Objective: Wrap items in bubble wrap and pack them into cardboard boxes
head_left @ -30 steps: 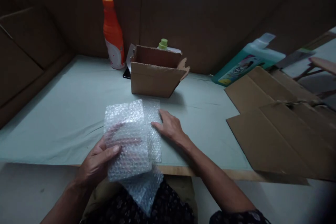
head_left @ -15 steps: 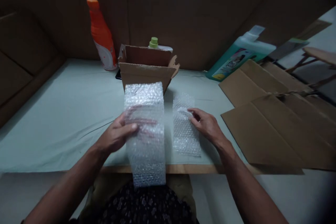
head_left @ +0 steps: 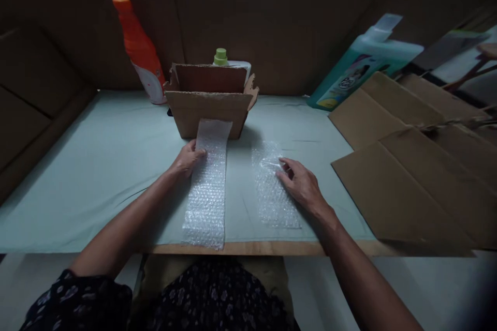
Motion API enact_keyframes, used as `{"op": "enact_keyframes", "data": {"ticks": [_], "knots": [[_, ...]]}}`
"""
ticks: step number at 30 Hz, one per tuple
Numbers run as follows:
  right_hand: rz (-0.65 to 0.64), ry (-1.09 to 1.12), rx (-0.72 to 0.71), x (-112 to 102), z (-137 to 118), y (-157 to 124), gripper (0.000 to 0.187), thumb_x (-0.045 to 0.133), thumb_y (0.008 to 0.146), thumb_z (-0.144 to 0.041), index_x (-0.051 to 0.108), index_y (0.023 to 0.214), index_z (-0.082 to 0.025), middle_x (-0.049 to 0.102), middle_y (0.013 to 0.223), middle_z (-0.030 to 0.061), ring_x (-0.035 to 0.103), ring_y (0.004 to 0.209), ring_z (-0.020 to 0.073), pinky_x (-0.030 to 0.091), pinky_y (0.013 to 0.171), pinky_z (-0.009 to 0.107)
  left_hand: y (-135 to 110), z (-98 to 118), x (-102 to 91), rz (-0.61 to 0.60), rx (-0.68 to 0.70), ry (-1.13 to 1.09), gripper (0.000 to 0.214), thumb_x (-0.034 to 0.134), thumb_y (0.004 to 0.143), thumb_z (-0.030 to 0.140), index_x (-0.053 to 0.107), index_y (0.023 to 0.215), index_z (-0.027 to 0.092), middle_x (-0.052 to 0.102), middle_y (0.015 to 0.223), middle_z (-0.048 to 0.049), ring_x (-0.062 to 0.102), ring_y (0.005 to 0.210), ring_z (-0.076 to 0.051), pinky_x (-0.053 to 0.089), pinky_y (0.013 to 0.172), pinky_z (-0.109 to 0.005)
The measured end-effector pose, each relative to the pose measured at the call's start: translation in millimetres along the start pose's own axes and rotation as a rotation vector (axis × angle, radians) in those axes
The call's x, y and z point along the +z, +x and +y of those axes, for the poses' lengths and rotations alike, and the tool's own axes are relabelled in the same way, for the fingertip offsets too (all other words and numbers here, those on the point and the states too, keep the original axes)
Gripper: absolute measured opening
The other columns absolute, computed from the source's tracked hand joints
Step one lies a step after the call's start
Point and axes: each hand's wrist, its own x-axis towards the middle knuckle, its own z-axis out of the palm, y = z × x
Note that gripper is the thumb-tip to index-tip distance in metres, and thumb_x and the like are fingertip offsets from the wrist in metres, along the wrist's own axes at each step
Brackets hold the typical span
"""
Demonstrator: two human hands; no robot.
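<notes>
Two strips of bubble wrap lie on a pale green table. The longer strip runs from the table's front edge up against a small open cardboard box. My left hand rests on that strip's left edge near its far end, thumb on the wrap, fingers curled. A shorter strip lies to the right. My right hand lies flat on its right side, fingers stretched out.
An orange bottle stands behind the box on the left. A green-capped bottle shows just behind the box. A teal jug leans at the back right. Flattened cardboard sheets cover the table's right side. Brown cardboard walls surround the back.
My left hand has carried the long strip forward and laid it flat on the table against the box. The right hand stays on the shorter strip.
</notes>
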Motion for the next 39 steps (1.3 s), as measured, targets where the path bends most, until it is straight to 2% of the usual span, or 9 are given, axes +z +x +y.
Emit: {"op": "enact_keyframes", "data": {"ticks": [6, 11, 14, 17, 23, 28, 31, 35, 39], "knots": [[-0.203, -0.173, -0.265, -24.0, -7.9, -43.3, 0.039, 0.055, 0.092, -0.031, 0.066, 0.128, -0.022, 0.064, 0.133, 0.0139, 0.062, 0.118, 0.0319, 0.051, 0.094, 0.049, -53.0, -0.4, -23.4, 0.219, 0.373, 0.489, 0.071, 0.066, 0.08, 0.024, 0.043, 0.147, 0.016, 0.054, 0.143, -0.0186, 0.054, 0.127, -0.031, 0.042, 0.109, -0.053], [-0.273, -0.19, -0.404, -26.8, -13.6, -75.1, 0.035, 0.052, 0.095, -0.026, 0.065, 0.127, -0.022, 0.064, 0.136, 0.0124, 0.062, 0.119, 0.0296, 0.05, 0.094, 0.047, -113.9, -24.6, -40.8, -0.152, 0.674, 0.941, 0.035, 0.062, 0.087, 0.022, 0.067, 0.122, 0.024, 0.064, 0.135, -0.011, 0.049, 0.134, -0.033, 0.039, 0.111, -0.058], [-0.213, -0.203, -0.387, -18.7, -22.5, -69.5, 0.026, 0.048, 0.095, -0.019, 0.071, 0.106, -0.019, 0.074, 0.114, 0.0129, 0.068, 0.101, 0.0287, 0.051, 0.084, 0.046, -131.9, -19.5, -32.9, -0.165, 0.575, 0.85, 0.026, 0.067, 0.084, 0.025, 0.073, 0.11, 0.025, 0.067, 0.128, -0.0115, 0.054, 0.128, -0.034, 0.041, 0.109, -0.057], [-0.15, -0.109, -0.382, -21.5, -45.4, -66.2, 0.022, 0.049, 0.094, -0.018, 0.07, 0.096, -0.02, 0.076, 0.097, 0.0098, 0.07, 0.089, 0.0263, 0.051, 0.078, 0.043, -144.4, -0.1, -10.0, -0.13, 0.282, 0.484, 0.027, 0.069, 0.085, 0.035, 0.074, 0.108, 0.023, 0.069, 0.121, -0.0124, 0.06, 0.115, -0.032, 0.051, 0.097, -0.05], [-0.233, 0.247, -0.43, -46.5, -91.4, -93.6, 0.017, 0.065, 0.091, -0.032, 0.073, 0.105, -0.026, 0.075, 0.11, 0.0079, 0.069, 0.1, 0.0258, 0.053, 0.085, 0.042, -161.5, 1.6, 62.2, -0.341, -0.47, -0.322, 0.084, 0.08, 0.072, 0.049, 0.048, 0.141, 0.013, 0.069, 0.096, -0.0098, 0.065, 0.075, -0.019, 0.052, 0.068, -0.032], [-0.124, 0.6, 0.253, -36.0, -68.4, -112.2, 0.04, 0.06, 0.09, -0.059, 0.071, 0.107, -0.025, 0.073, 0.106, 0.011, 0.071, 0.091, 0.0258, 0.059, 0.071, 0.037, -171.1, -7.5, 85.2, -0.351, -0.399, -0.388, 0.087, 0.08, 0.069, 0.036, 0.043, 0.146, 0.017, 0.067, 0.081, -0.0011, 0.053, 0.054, -0.01, 0.041, 0.055, -0.024], [-0.311, 0.871, 0.584, -22.3, -63.6, -109.6, 0.062, 0.061, 0.085, -0.068, 0.062, 0.126, -0.022, 0.07, 0.087, 0.0064, 0.065, 0.064, 0.0193, 0.053, 0.052, 0.031, -182.5, 0.1, 78.1, -0.473, -0.324, -0.39, 0.092, 0.077, 0.075, 0.04, 0.033, 0.153, 0.019, 0.069, 0.089, -0.0039, 0.055, 0.057, -0.01, 0.043, 0.058, -0.024], [-0.198, 1.074, 0.501, -3.8, -87.3, -72.4, 0.061, 0.074, 0.078, -0.055, 0.061, 0.127, -0.02, 0.062, 0.076, 0.0003, 0.058, 0.062, 0.0147, 0.051, 0.058, 0.027, -190.1, 7.0, 59.9, -0.477, -0.311, -0.382, 0.093, 0.077, 0.077, 0.043, 0.032, 0.156, 0.018, 0.065, 0.083, -0.0009, 0.055, 0.06, -0.01, 0.042, 0.059, -0.024], [0.127, 0.953, 0.21, 23.3, -118.2, -16.3, 0.04, 0.071, 0.08, -0.04, 0.066, 0.116, -0.023, 0.062, 0.081, -0.0004, 0.058, 0.071, 0.0143, 0.051, 0.066, 0.027, -178.9, 6.5, 28.5, -0.164, -0.206, -0.256, 0.098, 0.077, 0.078, 0.035, 0.024, 0.159, 0.022, 0.057, 0.072, 0.006, 0.051, 0.058, -0.009, 0.038, 0.058, -0.022]]}}
